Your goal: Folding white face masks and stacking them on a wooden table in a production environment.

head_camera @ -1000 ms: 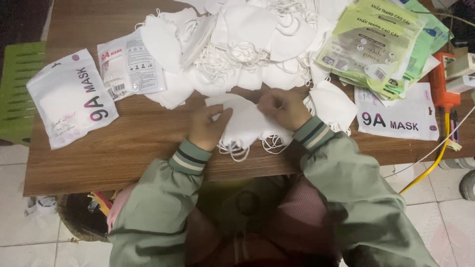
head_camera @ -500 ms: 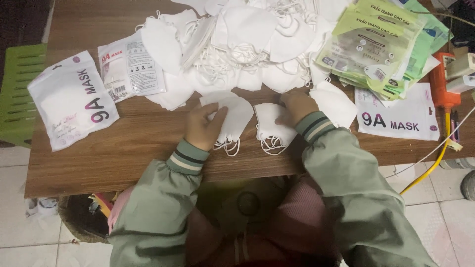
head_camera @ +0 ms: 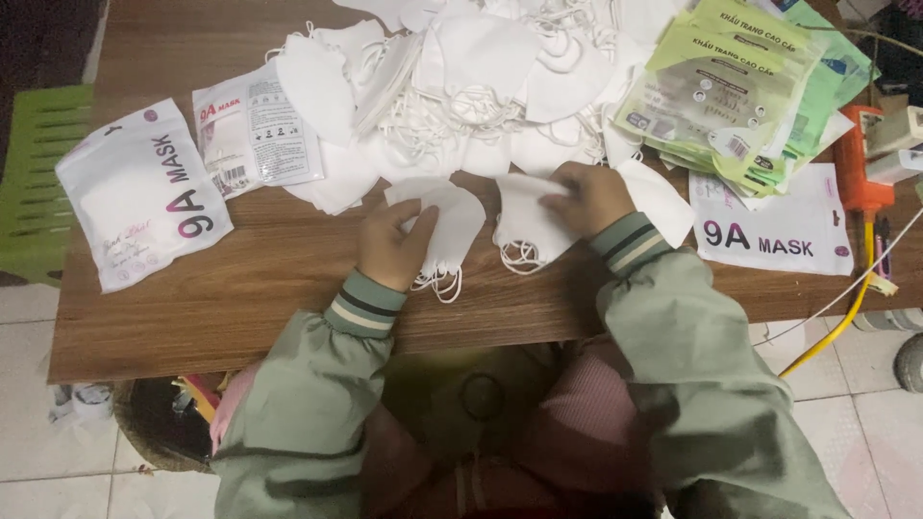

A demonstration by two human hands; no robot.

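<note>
Looking down at a wooden table [head_camera: 240, 298], what do the hands hold?

— Left hand [head_camera: 389, 245] pinches a folded white mask [head_camera: 447, 221]; right hand [head_camera: 591, 197] is closed on a second white mask [head_camera: 524, 226]. Both masks lie just below the white mask pile [head_camera: 461, 86], side by side, ear loops trailing toward the person.

— Which is nearer the pile?

— The right.

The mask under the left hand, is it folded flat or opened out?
Folded flat. The white mask lies as a flat half-shape on the table, ear loops trailing at its lower edge, left hand on it.
</note>
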